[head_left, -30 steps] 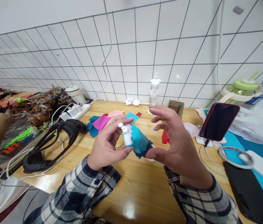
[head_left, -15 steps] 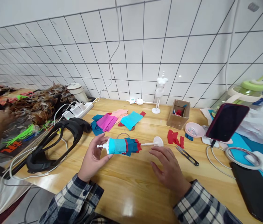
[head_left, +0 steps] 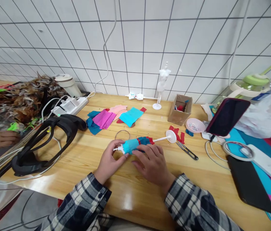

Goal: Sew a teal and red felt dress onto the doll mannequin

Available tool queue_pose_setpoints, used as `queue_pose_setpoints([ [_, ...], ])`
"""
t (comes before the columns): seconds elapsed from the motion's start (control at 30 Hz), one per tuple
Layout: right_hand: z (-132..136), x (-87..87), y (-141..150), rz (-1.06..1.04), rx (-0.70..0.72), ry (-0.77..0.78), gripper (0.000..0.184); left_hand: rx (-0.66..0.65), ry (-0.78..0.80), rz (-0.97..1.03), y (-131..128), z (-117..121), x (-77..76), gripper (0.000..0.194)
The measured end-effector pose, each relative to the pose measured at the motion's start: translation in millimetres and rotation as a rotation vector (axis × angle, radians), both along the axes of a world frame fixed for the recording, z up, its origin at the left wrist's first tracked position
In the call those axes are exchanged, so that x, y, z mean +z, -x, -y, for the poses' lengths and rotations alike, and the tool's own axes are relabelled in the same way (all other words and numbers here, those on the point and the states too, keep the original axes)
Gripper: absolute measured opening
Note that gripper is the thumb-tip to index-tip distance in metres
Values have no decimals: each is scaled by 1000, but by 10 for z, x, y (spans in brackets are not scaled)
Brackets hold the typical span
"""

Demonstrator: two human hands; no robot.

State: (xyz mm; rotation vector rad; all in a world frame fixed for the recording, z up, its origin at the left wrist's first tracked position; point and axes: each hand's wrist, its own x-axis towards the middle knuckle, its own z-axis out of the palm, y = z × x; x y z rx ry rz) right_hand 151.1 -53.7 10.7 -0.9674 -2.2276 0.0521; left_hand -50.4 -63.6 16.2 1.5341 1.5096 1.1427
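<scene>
A miniature dress form [head_left: 131, 145] lies on its side above the table, its white neck to the left and its white stand disc to the right. Light-blue crepe paper wraps the body, with dark-blue and red layers toward the pole. My left hand [head_left: 109, 162] is closed round the neck end, thumb below and fingers behind. Over the paper skirt bends my right hand [head_left: 152, 163], closed on its near side; the fingertips partly cover the paper. Thread snips [head_left: 187, 150] lie to the right beside red paper scraps [head_left: 177, 133].
Behind are coloured crepe sheets [head_left: 132, 116], a standing dress form [head_left: 161, 83], a cardboard box [head_left: 180, 110] and a pink bead bowl [head_left: 195, 125]. A phone on a stand [head_left: 226, 117] is at right. Black headgear [head_left: 46, 144] and another person's hand [head_left: 2, 141] are at left.
My right hand has moved left from near the stand onto the paper skirt. The dress form has tilted, its stand end now higher. The other person's hand at left has shifted. The view has shifted.
</scene>
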Motion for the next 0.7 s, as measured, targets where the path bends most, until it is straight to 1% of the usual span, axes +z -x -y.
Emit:
queue_pose_setpoints([
  [0.1, -45, -33, 110, -11, -67, 3, 19, -21, 67, 145, -81, 3, -7, 43],
  [0.17, -58, -56, 124, -46, -113, -34, 15, -38, 102, 225, -101, 16, 7, 44],
  [0.27, -52, -70, 123, -102, -146, -85, 12, -66, 109, 295, -92, 49, 33, 46],
  [0.4, -45, -62, 126, -138, -140, -86, 13, -183, 184, 419, -35, 75, 51, 45],
  [0.47, -45, -68, 122, -131, -137, -81, 14, -214, 228, 467, -17, 65, 62, 43],
  [0.6, -29, -126, 94, -102, -110, -130, 16, -162, 314, 444, -37, 22, 116, 40],
  [0.7, 1, -172, 80, -58, -68, -170, 15, -163, 329, 456, -57, 5, 157, 44],
])
